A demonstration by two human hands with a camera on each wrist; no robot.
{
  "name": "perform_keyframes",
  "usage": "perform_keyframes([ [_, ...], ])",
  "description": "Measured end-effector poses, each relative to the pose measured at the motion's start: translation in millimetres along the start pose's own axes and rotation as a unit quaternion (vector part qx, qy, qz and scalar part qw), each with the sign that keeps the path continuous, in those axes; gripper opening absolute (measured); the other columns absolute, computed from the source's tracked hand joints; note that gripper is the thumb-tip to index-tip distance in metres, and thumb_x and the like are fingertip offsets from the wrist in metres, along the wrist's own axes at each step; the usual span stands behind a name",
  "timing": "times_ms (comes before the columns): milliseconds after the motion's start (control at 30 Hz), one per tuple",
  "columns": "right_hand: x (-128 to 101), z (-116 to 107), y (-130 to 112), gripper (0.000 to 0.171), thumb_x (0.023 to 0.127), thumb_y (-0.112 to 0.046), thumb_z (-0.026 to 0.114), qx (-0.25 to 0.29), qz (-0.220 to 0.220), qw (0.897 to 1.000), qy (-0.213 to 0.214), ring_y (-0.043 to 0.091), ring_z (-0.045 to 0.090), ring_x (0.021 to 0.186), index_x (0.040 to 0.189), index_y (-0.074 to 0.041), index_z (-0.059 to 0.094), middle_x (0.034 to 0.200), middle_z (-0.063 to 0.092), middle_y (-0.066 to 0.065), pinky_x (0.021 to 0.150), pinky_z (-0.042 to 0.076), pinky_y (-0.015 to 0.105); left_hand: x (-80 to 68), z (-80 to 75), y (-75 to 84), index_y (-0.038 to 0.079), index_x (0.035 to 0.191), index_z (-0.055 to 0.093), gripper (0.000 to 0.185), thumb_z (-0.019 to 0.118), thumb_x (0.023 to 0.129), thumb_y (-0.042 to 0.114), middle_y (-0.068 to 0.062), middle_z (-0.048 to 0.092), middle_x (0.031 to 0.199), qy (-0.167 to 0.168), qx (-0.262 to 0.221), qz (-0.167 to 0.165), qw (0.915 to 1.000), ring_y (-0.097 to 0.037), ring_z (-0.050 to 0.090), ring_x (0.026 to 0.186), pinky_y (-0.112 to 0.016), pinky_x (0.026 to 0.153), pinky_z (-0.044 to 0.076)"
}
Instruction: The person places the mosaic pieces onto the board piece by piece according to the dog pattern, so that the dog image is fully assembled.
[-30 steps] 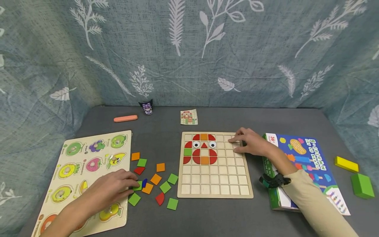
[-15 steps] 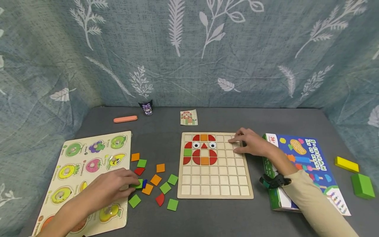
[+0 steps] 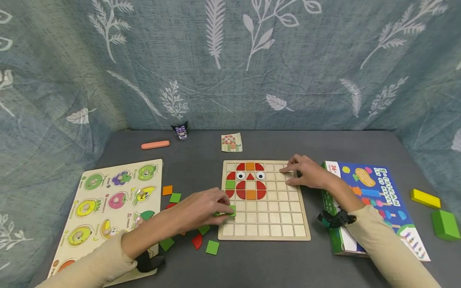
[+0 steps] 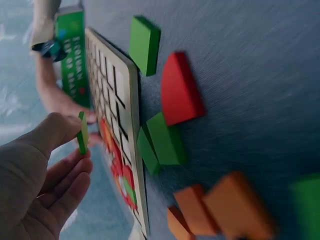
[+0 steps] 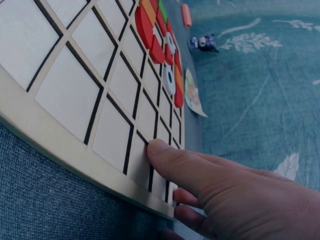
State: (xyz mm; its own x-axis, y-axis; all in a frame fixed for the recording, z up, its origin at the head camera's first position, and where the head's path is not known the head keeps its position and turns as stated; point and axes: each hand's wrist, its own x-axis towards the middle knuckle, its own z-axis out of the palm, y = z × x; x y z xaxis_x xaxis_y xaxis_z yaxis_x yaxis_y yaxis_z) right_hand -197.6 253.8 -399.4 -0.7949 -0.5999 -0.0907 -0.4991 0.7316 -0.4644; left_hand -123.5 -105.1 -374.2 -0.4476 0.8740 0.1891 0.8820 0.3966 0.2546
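Observation:
A green square tile [image 4: 82, 132] is pinched between the thumb and fingers of my left hand [image 3: 205, 208], over the left side of the wooden grid board [image 3: 266, 230]. My right hand [image 3: 306, 172] rests on the board's upper right edge, its thumb touching a cell in the right wrist view. Red, orange and green pieces and two round eye pieces [image 3: 260, 176] fill several cells at the board's upper left. Loose tiles lie left of the board, among them a red quarter-round piece [image 3: 197, 241] and a green tile [image 3: 212, 247]; my left forearm hides some others.
A small picture card [image 3: 231, 143] lies behind the board. A fruit peg puzzle [image 3: 104, 196] stands at left, a blue game box [image 3: 381, 208] at right. Further off are a yellow block [image 3: 425, 199], a green block [image 3: 445, 225], an orange stick [image 3: 155, 145] and a purple-black figurine [image 3: 181, 131].
My left hand has picked a green tile from the loose pile and carried it right, to above the board. The right hand stays on the board's edge.

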Motion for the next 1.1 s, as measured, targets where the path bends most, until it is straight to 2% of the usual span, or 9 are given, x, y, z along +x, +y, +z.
perform_keyframes([
  [167,-1,-1,1,0.040,0.086,-0.022,0.073,0.002,-0.001,1.000,0.002,0.023,0.044,0.091,0.124,-0.008,0.067,0.116,0.055,0.016,0.074,0.034,0.034,31.6,12.6,-4.6,0.021,0.098,0.075,0.011,0.068,0.090,0.018,0.002,0.064,0.095,-0.021,0.044,0.046,0.9977,-0.009,0.055,0.084,-0.019,0.070,0.049],
  [300,-1,-1,2,0.040,0.087,-0.023,0.073,0.002,-0.002,1.000,0.002,0.022,0.044,0.091,0.124,-0.008,0.067,0.116,0.055,0.016,0.074,0.034,0.035,43.8,20.0,-6.1,0.022,0.095,0.075,0.011,0.066,0.091,0.017,0.003,0.062,0.090,-0.032,0.063,0.059,0.9957,-0.009,0.054,0.082,-0.017,0.068,0.047],
  [467,-1,-2,0,0.040,0.086,-0.022,0.073,0.001,0.001,1.000,0.005,0.023,0.045,0.092,0.124,-0.009,0.067,0.116,0.055,0.016,0.074,0.035,0.035,51.6,22.9,-5.9,0.022,0.091,0.074,0.010,0.066,0.091,0.016,0.004,0.061,0.087,-0.020,0.074,0.070,0.9946,-0.009,0.051,0.079,-0.017,0.065,0.045],
  [633,-1,-3,0,0.040,0.086,-0.021,0.073,0.004,0.002,1.000,0.008,0.023,0.045,0.091,0.123,-0.008,0.068,0.115,0.055,0.016,0.074,0.034,0.035,57.8,24.1,-4.8,0.022,0.094,0.073,0.007,0.067,0.092,0.019,0.003,0.062,0.090,-0.025,0.086,0.081,0.9927,-0.010,0.054,0.081,-0.019,0.070,0.048],
  [800,0,-1,0,0.040,0.087,-0.022,0.072,0.004,0.004,1.000,-0.001,0.022,0.044,0.091,0.124,-0.009,0.067,0.116,0.055,0.016,0.074,0.035,0.034,58.7,26.2,-4.3,0.022,0.095,0.073,0.008,0.067,0.092,0.018,0.003,0.063,0.092,-0.038,0.086,0.079,0.9924,-0.011,0.055,0.082,-0.020,0.071,0.048],
  [1100,-1,-1,0,0.040,0.087,-0.021,0.072,0.004,0.009,1.000,-0.003,0.021,0.043,0.091,0.125,-0.009,0.067,0.116,0.055,0.015,0.074,0.034,0.034,59.4,27.9,-4.4,0.022,0.094,0.073,0.008,0.068,0.091,0.017,0.003,0.064,0.092,-0.042,0.093,0.075,0.9919,-0.010,0.055,0.081,-0.018,0.069,0.047],
])
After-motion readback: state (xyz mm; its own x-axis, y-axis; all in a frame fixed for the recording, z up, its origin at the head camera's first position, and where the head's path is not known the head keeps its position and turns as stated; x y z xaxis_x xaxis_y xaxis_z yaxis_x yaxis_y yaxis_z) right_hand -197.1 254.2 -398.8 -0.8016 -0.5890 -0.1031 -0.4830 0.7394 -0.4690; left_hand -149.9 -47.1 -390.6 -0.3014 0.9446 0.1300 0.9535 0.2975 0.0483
